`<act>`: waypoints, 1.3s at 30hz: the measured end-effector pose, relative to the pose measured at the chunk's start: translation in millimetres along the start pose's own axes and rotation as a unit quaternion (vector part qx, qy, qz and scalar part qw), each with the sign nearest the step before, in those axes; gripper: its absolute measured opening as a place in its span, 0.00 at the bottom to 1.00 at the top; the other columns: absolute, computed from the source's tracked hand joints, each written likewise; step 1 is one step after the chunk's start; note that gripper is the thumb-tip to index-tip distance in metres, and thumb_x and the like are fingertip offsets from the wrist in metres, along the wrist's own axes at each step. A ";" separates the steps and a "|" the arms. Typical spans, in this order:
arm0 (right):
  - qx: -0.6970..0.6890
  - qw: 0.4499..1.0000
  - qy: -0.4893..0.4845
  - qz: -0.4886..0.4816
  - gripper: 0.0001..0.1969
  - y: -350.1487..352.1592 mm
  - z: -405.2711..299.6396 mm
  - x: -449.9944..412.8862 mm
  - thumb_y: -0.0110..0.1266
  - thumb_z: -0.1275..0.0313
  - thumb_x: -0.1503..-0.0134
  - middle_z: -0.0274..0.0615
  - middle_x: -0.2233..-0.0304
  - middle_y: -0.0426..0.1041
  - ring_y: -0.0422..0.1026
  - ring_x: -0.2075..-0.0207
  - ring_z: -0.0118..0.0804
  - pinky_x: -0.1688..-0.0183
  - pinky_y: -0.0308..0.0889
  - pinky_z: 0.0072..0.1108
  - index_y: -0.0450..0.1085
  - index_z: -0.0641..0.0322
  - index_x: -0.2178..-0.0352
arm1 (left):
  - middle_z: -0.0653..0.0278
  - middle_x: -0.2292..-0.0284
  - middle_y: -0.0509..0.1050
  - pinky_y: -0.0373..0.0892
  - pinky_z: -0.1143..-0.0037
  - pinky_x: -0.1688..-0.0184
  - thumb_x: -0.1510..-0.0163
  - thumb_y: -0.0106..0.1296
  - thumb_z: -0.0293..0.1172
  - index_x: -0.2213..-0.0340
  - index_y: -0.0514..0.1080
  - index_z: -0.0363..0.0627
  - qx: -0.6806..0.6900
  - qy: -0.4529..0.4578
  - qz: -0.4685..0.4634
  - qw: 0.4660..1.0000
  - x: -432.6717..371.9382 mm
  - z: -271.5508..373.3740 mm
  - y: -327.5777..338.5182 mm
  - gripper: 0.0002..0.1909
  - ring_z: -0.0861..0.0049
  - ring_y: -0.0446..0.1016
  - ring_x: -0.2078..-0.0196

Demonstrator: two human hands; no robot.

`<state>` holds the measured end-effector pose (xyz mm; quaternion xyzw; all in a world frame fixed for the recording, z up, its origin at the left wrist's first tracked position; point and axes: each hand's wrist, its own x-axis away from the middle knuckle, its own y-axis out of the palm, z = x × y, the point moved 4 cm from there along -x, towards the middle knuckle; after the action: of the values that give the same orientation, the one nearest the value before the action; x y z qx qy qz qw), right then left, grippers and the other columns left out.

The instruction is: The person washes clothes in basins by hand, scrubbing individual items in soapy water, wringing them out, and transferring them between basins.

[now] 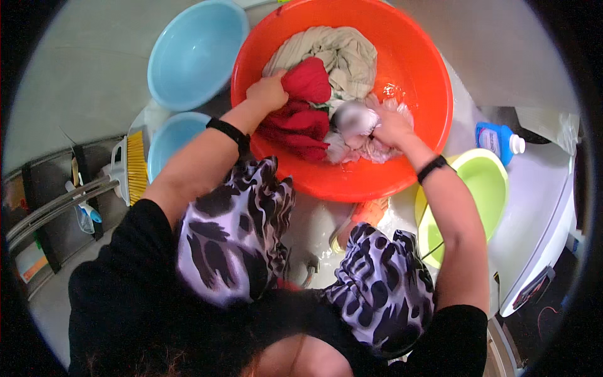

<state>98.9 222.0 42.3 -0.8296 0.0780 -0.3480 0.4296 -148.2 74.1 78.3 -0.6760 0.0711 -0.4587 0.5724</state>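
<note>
A large orange-red plastic basin (pixel 414 52) in front of me holds several wet cloths and some water. My left hand (pixel 268 92) grips a red cloth (pixel 308 80) at the basin's left side; more of this red fabric lies bunched below the hand. My right hand (pixel 392 125) is closed on a pale pink-white cloth (pixel 377 150) at the right, its fingers partly hidden in the folds. A blurred patch covers part of that cloth. Behind both hands, a twisted beige cloth (pixel 348 49) lies coiled against the far part of the basin.
Two light-blue basins (pixel 198 54) stand at the left. Beside them leans a broom head with yellow bristles (pixel 136 167). At the right are a green basin (pixel 485 188) and a blue bottle with a white cap (pixel 499 141), near a white appliance (pixel 527 198). The floor (pixel 306 221) looks wet.
</note>
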 end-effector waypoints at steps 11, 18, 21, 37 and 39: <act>-0.037 0.994 0.078 -0.067 0.54 -44.9 19.9 -36.2 0.51 0.38 0.61 0.60 0.41 0.38 0.31 0.38 0.51 0.39 0.34 0.37 0.39 0.58 0.41 | 0.48 0.61 0.70 0.66 0.62 0.58 0.53 0.43 0.31 0.49 0.52 0.53 0.019 -0.001 -0.063 0.998 -10.2 2.1 13.7 0.28 0.55 0.70 0.59; 0.147 0.983 -0.054 -0.091 0.31 -8.1 16.4 -52.3 0.50 0.65 0.55 0.54 0.43 0.46 0.53 0.46 0.56 0.47 0.56 0.36 0.55 0.55 0.47 | 0.48 0.65 0.72 0.68 0.62 0.62 0.53 0.43 0.30 0.47 0.51 0.52 0.006 0.029 -0.067 0.997 -1.3 5.1 41.4 0.30 0.53 0.72 0.63; 0.071 0.983 0.154 -0.063 0.29 -16.0 23.8 -73.6 0.47 0.69 0.53 0.56 0.45 0.49 0.56 0.47 0.54 0.47 0.56 0.34 0.55 0.53 0.47 | 0.48 0.64 0.71 0.68 0.61 0.63 0.53 0.43 0.29 0.47 0.50 0.53 0.001 0.026 -0.080 0.996 -3.8 4.2 44.0 0.30 0.53 0.72 0.63; 0.005 0.990 0.082 0.111 0.31 -61.8 25.9 -19.2 0.57 0.71 0.65 0.56 0.58 0.64 0.64 0.55 0.55 0.54 0.63 0.34 0.61 0.52 0.54 | 0.48 0.62 0.69 0.67 0.61 0.62 0.50 0.40 0.29 0.49 0.54 0.58 0.040 0.042 -0.052 0.997 -6.9 4.4 51.6 0.25 0.53 0.71 0.62; 0.026 0.980 0.044 0.193 0.30 -96.0 -9.7 24.2 0.57 0.75 0.66 0.54 0.60 0.65 0.63 0.55 0.53 0.53 0.61 0.33 0.61 0.57 0.55 | 0.47 0.62 0.68 0.67 0.61 0.61 0.50 0.39 0.28 0.49 0.54 0.58 0.047 0.042 -0.037 0.997 -8.2 -0.9 50.1 0.25 0.53 0.70 0.61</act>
<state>94.3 264.6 132.0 -0.7710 0.2463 -0.2970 0.5066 -131.9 61.8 31.8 -0.6302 0.0487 -0.5105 0.5829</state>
